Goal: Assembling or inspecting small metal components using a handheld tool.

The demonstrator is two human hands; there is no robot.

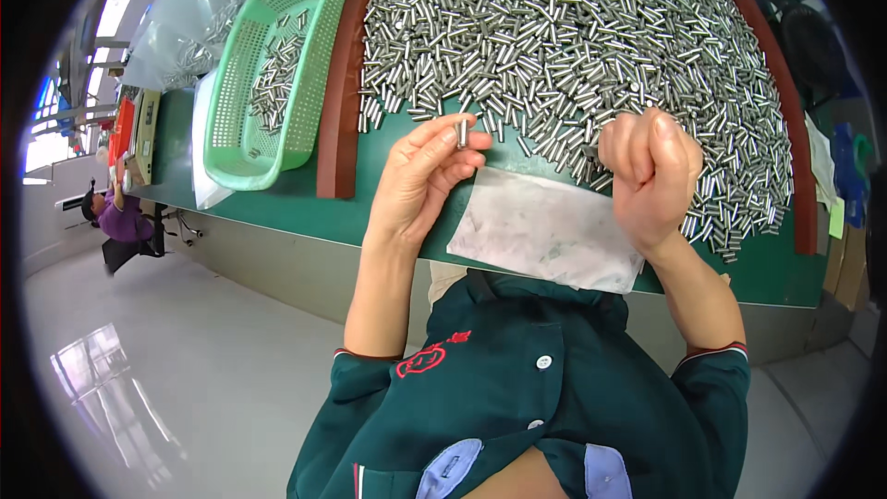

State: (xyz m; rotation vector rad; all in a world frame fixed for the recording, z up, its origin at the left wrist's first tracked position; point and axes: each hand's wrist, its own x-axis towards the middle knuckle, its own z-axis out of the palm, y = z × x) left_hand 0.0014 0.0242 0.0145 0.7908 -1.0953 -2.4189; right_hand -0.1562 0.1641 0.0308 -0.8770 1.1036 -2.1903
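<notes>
Shirtfront (591, 388) foremost; left hand (420, 171) pinches a metal pin (463, 134), right hand (654, 166) clenched, contents unclear; perforated basket (242, 177) part-filled, pin heap (554, 46) left toward the surface's (286, 208) far edge.

One green basket (222, 120), one sheet (545, 226), countless pins (554, 37)

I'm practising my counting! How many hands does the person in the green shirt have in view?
2. The left hand, pinching a pin, is by the left end of the sheet; the right hand, fingers curled, is by its right end. Neither is hidden.
</notes>
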